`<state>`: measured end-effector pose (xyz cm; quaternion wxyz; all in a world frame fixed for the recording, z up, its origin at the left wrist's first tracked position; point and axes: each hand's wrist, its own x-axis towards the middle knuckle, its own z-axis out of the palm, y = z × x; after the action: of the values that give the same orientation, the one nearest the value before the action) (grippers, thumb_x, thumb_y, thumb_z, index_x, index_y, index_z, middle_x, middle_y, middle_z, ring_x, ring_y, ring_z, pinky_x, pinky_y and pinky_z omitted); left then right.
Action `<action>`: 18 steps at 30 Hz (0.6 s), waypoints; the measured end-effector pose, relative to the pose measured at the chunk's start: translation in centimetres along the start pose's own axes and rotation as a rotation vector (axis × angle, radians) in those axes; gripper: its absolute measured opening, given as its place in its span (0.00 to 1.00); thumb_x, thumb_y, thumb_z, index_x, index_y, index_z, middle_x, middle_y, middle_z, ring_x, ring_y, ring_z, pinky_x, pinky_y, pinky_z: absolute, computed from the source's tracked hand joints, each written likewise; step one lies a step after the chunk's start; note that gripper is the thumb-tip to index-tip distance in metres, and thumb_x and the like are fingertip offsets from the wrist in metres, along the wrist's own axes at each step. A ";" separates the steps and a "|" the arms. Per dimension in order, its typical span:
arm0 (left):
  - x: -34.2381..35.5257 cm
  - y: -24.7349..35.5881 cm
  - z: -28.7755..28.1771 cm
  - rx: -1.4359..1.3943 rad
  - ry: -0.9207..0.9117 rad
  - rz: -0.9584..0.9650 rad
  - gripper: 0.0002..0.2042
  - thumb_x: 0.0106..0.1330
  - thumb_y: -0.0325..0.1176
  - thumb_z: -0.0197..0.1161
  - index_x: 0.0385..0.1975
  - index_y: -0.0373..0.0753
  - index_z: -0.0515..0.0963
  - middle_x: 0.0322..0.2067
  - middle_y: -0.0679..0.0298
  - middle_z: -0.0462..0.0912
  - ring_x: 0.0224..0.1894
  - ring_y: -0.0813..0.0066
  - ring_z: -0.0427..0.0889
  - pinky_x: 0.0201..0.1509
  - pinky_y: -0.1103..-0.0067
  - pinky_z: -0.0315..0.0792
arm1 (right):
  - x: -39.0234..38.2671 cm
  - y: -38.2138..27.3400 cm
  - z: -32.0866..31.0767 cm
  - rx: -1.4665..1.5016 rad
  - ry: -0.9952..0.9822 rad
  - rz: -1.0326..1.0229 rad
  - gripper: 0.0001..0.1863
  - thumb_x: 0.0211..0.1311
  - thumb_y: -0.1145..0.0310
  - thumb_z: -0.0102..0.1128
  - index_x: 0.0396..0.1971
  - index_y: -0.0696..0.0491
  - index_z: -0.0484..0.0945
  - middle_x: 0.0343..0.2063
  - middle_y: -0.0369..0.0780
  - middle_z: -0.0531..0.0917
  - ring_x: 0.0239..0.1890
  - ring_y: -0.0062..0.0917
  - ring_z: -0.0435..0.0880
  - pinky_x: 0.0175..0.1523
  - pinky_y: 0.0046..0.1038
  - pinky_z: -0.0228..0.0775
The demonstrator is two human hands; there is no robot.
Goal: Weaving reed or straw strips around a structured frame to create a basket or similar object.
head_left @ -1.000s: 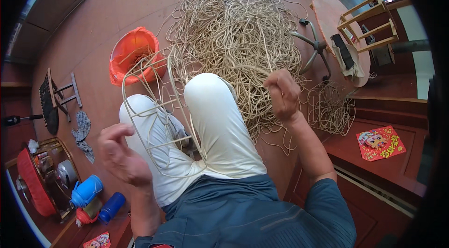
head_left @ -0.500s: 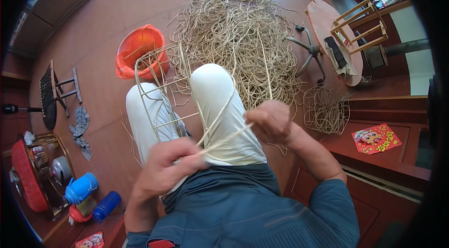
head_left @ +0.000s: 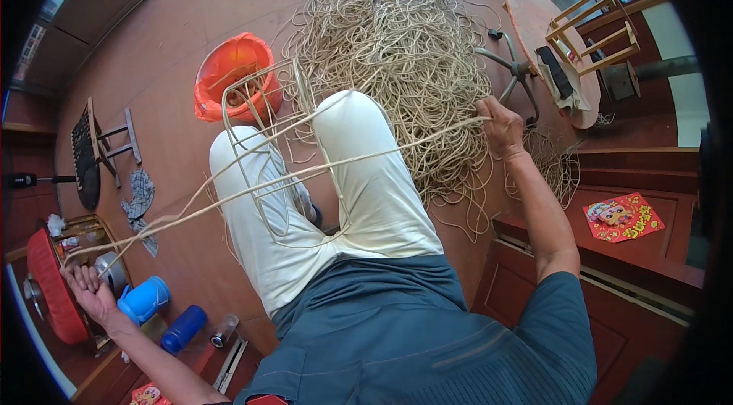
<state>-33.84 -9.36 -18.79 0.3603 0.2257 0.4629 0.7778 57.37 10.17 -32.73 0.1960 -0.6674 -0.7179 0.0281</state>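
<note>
Strand ends [head_left: 80, 271] buried inside the left hand [head_left: 88, 290] grip; far end lost in the cane pile [head_left: 397, 38] beyond the right hand [head_left: 500, 122]. Frame base [head_left: 301, 233] hidden between the knees.

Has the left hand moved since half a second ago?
Yes. The left hand, gripping the cane strands, has swung from over the lap out to the person's left, now beside the light blue jug.

Rattan cane strands [head_left: 397, 46]: pale, matt, fibrous. Bucket [head_left: 233, 77]: glossy orange plastic. Floor [head_left: 160, 46]: smooth reddish-brown. Trousers [head_left: 374, 191]: matt white cloth.
</note>
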 end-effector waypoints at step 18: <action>-3.2 -13.3 16.6 1.106 -0.487 0.264 0.18 0.82 0.36 0.63 0.64 0.32 0.81 0.57 0.58 0.87 0.60 0.73 0.83 0.66 0.74 0.75 | -0.6 -6.5 -1.9 0.631 -0.279 0.317 0.09 0.69 0.66 0.68 0.42 0.54 0.82 0.30 0.26 0.76 0.33 0.11 0.71 0.39 0.19 0.65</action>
<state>-15.74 1.62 -22.82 0.1862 0.6055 0.6702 0.3866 51.85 8.50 -29.13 0.2856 -0.6666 -0.5817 0.3684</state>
